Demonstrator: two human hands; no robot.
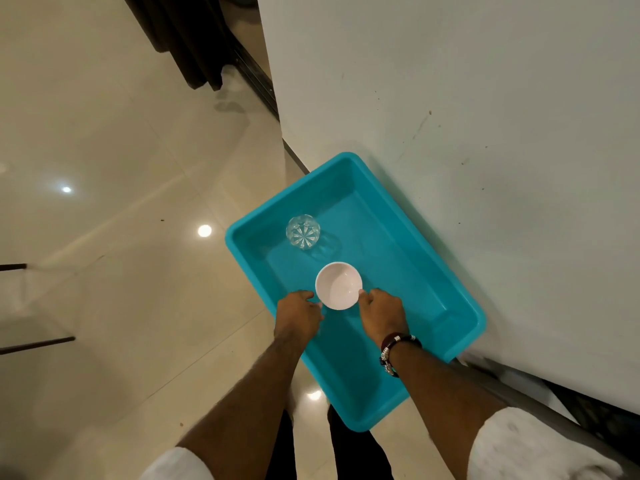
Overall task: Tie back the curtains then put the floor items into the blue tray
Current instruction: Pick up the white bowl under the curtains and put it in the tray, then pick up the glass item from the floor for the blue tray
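1. One small round white bowl (338, 285) sits upright inside the blue rectangular plastic tray (408, 244), in the near half of it, with both hands on its rim.
2. The left hand (298, 313) pinches the bowl's left edge with curled fingers; the right hand (381, 311) pinches the right edge the same way, so each grip is grasping the bowl. Whether the bowl rests on the tray floor or is just above it cannot be told.
3. One clear cut-glass tumbler (303, 232) stands upright in the same tray, beyond the grip and a little to the left, apart from the bowl.
4. That makes two items in the one tray: one bowl, one tumbler.
5. One dark beaded bracelet (398, 344) circles the right wrist, just behind the grip.
6. The tray lies on a glossy cream tiled floor (121, 237), which shows bright spots of reflected light.
7. Right of the grip, the tray's long side runs against a white wall (485, 116).
8. Far beyond the grip, a dark brown curtain (187, 43) hangs to the floor.
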